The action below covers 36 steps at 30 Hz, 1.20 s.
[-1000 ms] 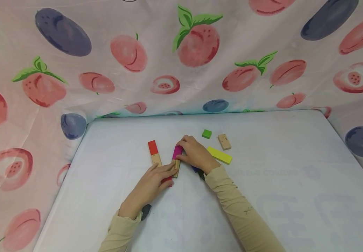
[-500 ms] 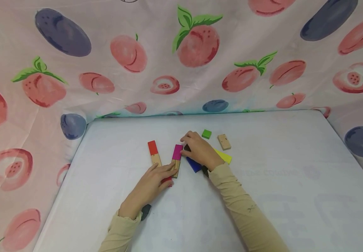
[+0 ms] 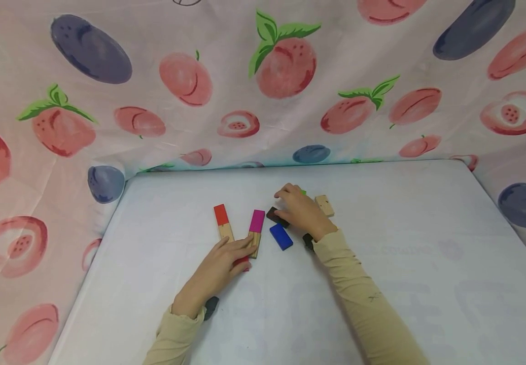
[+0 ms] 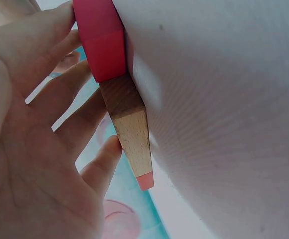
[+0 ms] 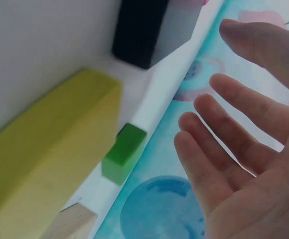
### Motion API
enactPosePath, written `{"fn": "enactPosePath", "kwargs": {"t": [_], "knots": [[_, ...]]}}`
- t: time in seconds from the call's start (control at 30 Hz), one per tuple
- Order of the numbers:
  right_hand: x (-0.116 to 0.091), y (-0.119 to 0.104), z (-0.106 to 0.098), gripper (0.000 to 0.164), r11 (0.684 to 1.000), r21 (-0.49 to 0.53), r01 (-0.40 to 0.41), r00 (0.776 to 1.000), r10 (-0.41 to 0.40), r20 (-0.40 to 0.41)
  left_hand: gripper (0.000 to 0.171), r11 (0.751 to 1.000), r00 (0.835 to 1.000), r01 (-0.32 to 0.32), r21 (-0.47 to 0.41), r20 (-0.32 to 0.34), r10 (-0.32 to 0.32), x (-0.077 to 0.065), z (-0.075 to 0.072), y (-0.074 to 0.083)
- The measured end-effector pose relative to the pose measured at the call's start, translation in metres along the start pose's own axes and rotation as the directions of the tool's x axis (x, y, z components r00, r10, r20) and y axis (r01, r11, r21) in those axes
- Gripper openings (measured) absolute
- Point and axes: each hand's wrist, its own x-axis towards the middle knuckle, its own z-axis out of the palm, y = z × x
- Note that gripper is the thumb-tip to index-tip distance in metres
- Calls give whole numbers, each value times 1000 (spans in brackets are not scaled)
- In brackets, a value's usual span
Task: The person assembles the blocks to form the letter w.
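My left hand (image 3: pixel 214 268) rests its extended fingers on a V-shaped row of small blocks. One arm has a red block (image 3: pixel 221 214) and a pale wooden block (image 3: pixel 227 232); the other has a magenta block (image 3: pixel 257 221) and a brown wooden block (image 3: pixel 254 248). A lower red block (image 4: pixel 104 52) is partly under that hand. My right hand (image 3: pixel 306 215) hovers with loosely spread fingers, holding nothing, near a black block (image 3: pixel 274 215) and a green block (image 5: pixel 124 152). A yellow block (image 5: pixel 59 144) lies beneath it, hidden in the head view.
A blue block (image 3: pixel 281 236) lies just in front of the black one. Another wooden block (image 3: pixel 324 205) sits right of my right hand. The white tabletop (image 3: pixel 427 213) meets a fruit-patterned cloth (image 3: pixel 235 66) at the back and sides.
My right hand has let go of the magenta block and moved right and away, over the yellow and green blocks. The black and blue blocks now show. My left hand stays put.
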Motion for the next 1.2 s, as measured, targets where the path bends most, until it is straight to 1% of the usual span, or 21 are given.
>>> {"fn": "enactPosePath", "kwargs": {"t": [0.13, 0.33, 0.47, 0.57, 0.87, 1.2], "knots": [[0, 8, -1, 37, 1000, 5, 2, 1000, -1, -11, 45, 1000, 1000, -7, -3, -3, 7, 0, 0, 0], [-1, 15, -1, 38, 999, 21, -30, 1000, 30, -9, 44, 1000, 1000, -17, -9, -6, 17, 0, 1, -1], [-3, 18, -1, 38, 1000, 16, -23, 999, 24, -31, 45, 1000, 1000, -6, -7, -3, 6, 0, 0, -1], [-4, 21, -2, 39, 999, 22, -36, 999, 36, -30, 45, 1000, 1000, -7, -4, -2, 7, 0, 0, -1], [-6, 29, -10, 42, 986, 80, -144, 990, 144, 12, 44, 1000, 1000, -23, -10, -15, 23, 0, 1, -2], [-1, 35, -15, 46, 977, 84, -197, 980, 193, 46, 45, 1000, 1000, -23, -1, -16, 23, -1, 2, -3]]}}
